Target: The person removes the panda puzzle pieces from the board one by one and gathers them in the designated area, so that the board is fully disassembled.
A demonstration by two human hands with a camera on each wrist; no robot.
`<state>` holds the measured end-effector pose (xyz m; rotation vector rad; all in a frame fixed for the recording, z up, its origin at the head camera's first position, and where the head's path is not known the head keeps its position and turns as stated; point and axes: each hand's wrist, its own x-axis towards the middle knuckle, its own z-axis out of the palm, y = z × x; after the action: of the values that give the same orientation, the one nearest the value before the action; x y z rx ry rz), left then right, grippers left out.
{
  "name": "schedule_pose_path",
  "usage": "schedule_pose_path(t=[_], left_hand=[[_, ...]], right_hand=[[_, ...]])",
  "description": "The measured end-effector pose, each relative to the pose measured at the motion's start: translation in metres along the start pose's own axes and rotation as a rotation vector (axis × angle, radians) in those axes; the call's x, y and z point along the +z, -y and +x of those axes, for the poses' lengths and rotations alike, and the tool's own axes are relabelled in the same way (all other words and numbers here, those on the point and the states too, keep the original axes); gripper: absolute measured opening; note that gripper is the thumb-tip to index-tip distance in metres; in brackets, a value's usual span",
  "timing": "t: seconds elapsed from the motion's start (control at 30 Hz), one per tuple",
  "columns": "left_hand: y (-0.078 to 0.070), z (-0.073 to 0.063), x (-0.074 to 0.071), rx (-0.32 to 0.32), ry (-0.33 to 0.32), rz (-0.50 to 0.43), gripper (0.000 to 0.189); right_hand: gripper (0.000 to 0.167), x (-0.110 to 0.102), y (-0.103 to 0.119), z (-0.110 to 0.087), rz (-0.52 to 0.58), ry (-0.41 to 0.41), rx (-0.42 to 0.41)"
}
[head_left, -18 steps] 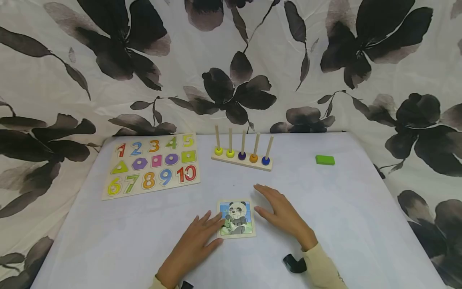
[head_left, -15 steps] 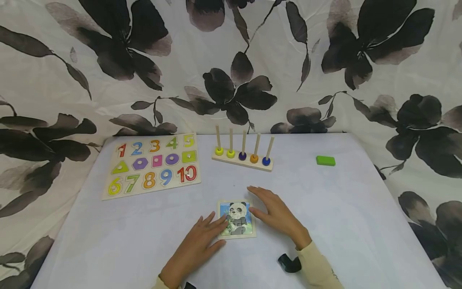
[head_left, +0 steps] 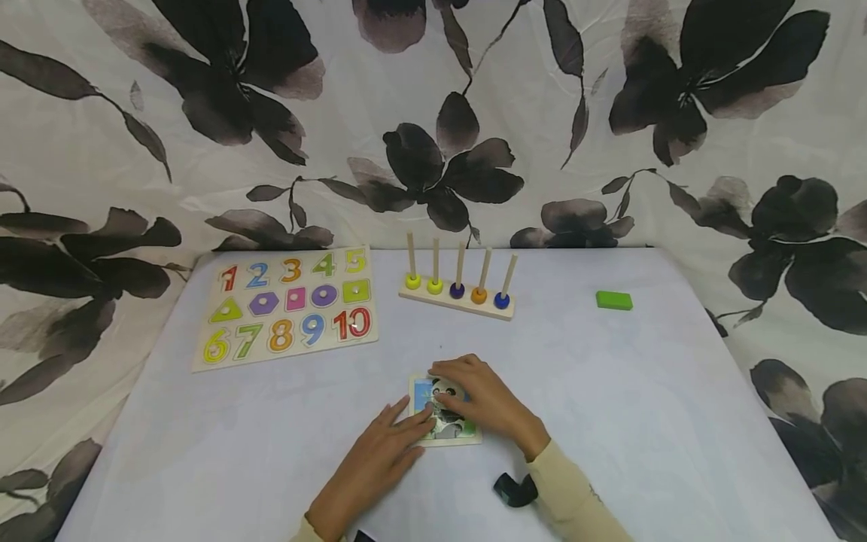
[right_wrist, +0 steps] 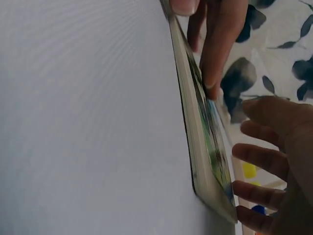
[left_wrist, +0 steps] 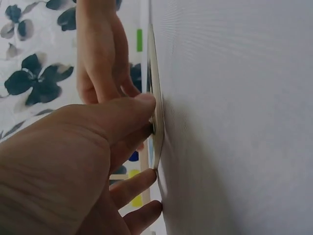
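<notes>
A small square wooden panda puzzle [head_left: 450, 431] lies flat on the white-covered table. My left hand [head_left: 371, 458] rests at its left side with fairly straight fingers, a fingertip on the picture and the thumb at the near left corner. In the left wrist view, that thumb [left_wrist: 127, 112] lies at the board's edge. My right hand [head_left: 493, 400] reaches over the puzzle from the right, fingers extended, covering part of the panda. The right wrist view has these fingers [right_wrist: 261, 159] spread close to the board's far edge; whether they all touch it I cannot tell.
A number-and-shape board [head_left: 284, 309] lies at the back left. Behind the puzzle stands a peg stacker [head_left: 457, 299] with coloured rings. A green block [head_left: 614, 300] lies at the back right. A black object [head_left: 516, 491] shows beside the right sleeve.
My right hand has moved left from beside the puzzle to over it. My left hand has shifted slightly right, its fingers further onto the picture. The puzzle has barely moved.
</notes>
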<state>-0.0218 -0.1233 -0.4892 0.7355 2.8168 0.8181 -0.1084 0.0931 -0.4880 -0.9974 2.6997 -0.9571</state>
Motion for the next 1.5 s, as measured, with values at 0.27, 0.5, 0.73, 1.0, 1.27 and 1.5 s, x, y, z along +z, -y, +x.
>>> schedule_pose_path(t=[0.27, 0.5, 0.73, 1.0, 1.27, 1.5], left_hand=[[0.002, 0.001, 0.003, 0.047, -0.075, 0.01, 0.038], [0.003, 0.0, 0.005, 0.047, -0.08, 0.028, 0.037], [0.003, 0.0, 0.005, 0.051, -0.083, 0.029, 0.037], [0.003, 0.0, 0.006, 0.062, -0.107, 0.037, 0.037], [0.003, 0.001, 0.006, 0.043, -0.085, 0.043, 0.038], [0.003, 0.003, 0.005, 0.026, -0.06, 0.084, 0.04]], right_hand=[[0.033, 0.008, 0.003, 0.009, -0.11, 0.017, -0.014], [0.033, 0.01, 0.005, 0.012, -0.164, 0.028, -0.021], [0.033, 0.012, 0.007, 0.013, -0.193, 0.032, -0.031], [0.032, 0.011, 0.01, 0.014, -0.193, 0.031, -0.02], [0.03, 0.014, 0.011, 0.015, -0.195, 0.023, -0.019], [0.024, 0.015, 0.013, 0.019, -0.167, 0.0, -0.016]])
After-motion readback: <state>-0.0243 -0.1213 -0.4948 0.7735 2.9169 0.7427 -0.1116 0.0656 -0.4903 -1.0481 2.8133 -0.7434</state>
